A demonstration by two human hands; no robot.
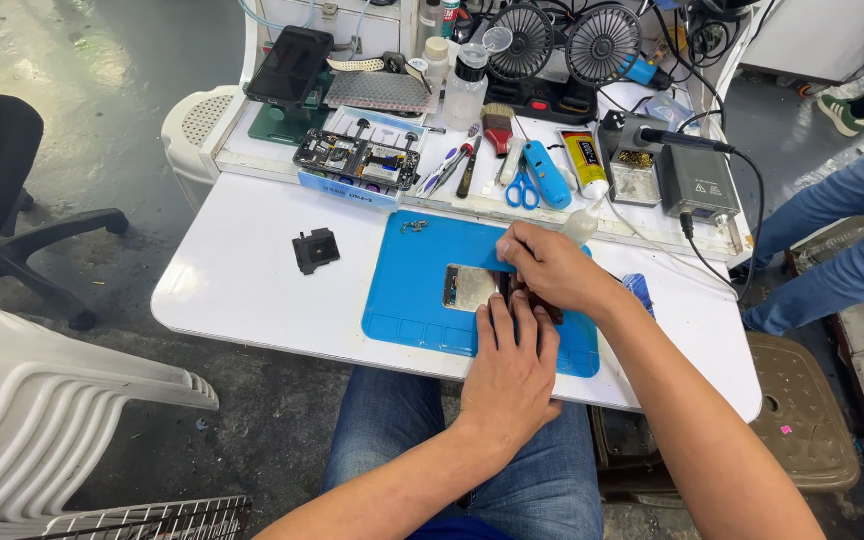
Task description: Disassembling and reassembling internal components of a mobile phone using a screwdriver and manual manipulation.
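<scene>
Both hands meet over a small metallic phone part (470,287) that lies on the blue work mat (407,300). The left hand (510,365) rests palm down, fingers extended flat against the mat's near right area, apparently pinning the piece so it does not slide. The right hand (552,268) curls over the far right edge of the part, fingers bent as if pinching something small; what it grips is hidden beneath the knuckles, so the hold cannot be made out. The shiny part sits at the mat's middle, just left of both hands.

At the mat's far edge lie a few loose screws (414,227), kept on the mat where they will not roll. To the mat's left, on the bare white desk (242,270), sits a small black bracket (316,250), well apart from the hands. Beyond the mat's far side a raised shelf carries an opened phone (357,160) on a tray, a brush (497,128), blue scissors (522,190), a yellow glue tube (584,160), 2 small fans (564,40) and a soldering station (697,180). A clear squeeze bottle (582,225) stands just beyond the right hand, close enough to be knocked. Right of the mat, another person's jeans-clad legs (832,230) stand near the desk.
</scene>
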